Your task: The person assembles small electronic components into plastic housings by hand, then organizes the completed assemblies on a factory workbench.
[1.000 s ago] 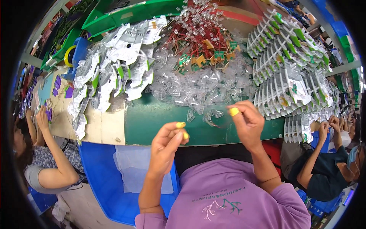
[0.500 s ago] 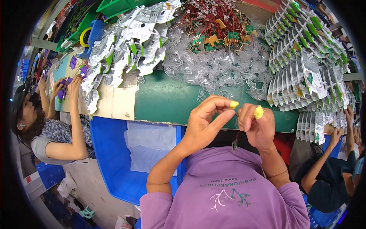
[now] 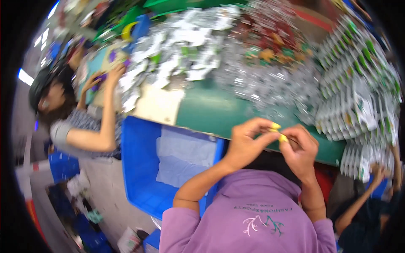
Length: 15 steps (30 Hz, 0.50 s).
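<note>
My left hand and my right hand meet above the near edge of the green tabletop. Yellow wrapping covers a fingertip on each. Thumb and forefinger are pinched on both hands, tip to tip; whatever sits between them is too small and blurred to name. Just beyond lies a heap of clear plastic pieces. Behind it rises a tangle of red wires with small green and tan circuit boards.
Grey-white plastic parts with green edges pile up at the left; similar parts stand stacked in rows at the right. A blue bin stands below the table edge. One person works at left, another at right.
The whole view has shifted, so the scene sits further right and lower. My fingertips have come together and my right hand has turned. The small dangling wired part no longer shows.
</note>
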{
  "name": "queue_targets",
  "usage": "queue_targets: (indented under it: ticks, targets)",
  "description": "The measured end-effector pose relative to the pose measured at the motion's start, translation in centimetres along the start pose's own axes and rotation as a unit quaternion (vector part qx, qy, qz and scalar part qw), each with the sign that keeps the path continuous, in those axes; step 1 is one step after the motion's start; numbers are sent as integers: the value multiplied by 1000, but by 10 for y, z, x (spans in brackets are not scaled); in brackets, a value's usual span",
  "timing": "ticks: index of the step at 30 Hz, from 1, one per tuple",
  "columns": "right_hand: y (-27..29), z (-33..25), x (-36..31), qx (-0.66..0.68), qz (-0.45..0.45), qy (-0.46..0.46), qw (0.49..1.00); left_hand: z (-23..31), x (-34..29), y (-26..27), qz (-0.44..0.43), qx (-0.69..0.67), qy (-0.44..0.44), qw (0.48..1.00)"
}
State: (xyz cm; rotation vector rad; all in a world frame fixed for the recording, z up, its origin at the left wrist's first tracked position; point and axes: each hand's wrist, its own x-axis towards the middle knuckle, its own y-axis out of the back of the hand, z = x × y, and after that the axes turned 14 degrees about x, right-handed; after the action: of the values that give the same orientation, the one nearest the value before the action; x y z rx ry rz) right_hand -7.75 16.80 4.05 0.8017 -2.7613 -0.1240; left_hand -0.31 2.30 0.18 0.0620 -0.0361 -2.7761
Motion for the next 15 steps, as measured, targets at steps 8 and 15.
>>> queue_targets:
  ticks: [8, 15]
  targets:
    - [1, 25, 7, 54, -141, -65, 986, -16, -10, 27, -54, -53, 6, 997]
    - [-36, 25, 36, 138, -224, -88, 961, -24, -12, 96, -85, -228, 141, 960]
